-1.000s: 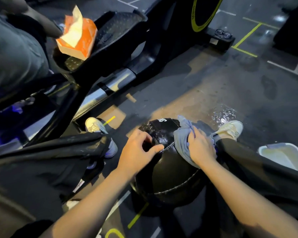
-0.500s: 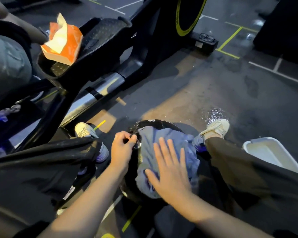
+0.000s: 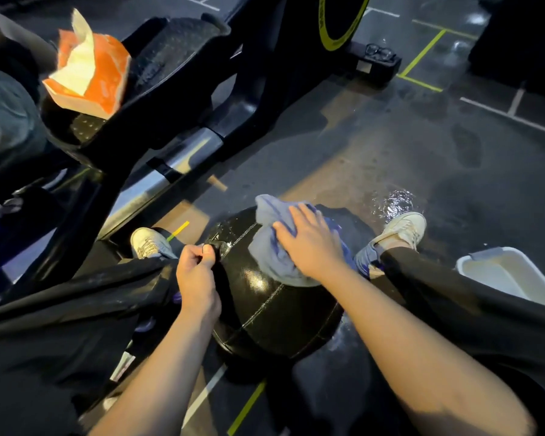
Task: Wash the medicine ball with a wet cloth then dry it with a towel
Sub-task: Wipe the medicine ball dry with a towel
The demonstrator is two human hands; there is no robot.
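The black medicine ball (image 3: 274,297) sits on the wet floor (image 3: 375,158) between the person's feet, directly under both hands. The right hand (image 3: 312,243) lies flat with fingers spread, pressing the bunched blue cloth (image 3: 271,256) against the ball's upper far side. Just to its left, the left hand (image 3: 197,275) has its fingers curled, pinching a small part on the ball's side; a white tub (image 3: 510,275) stands beyond the right hand.
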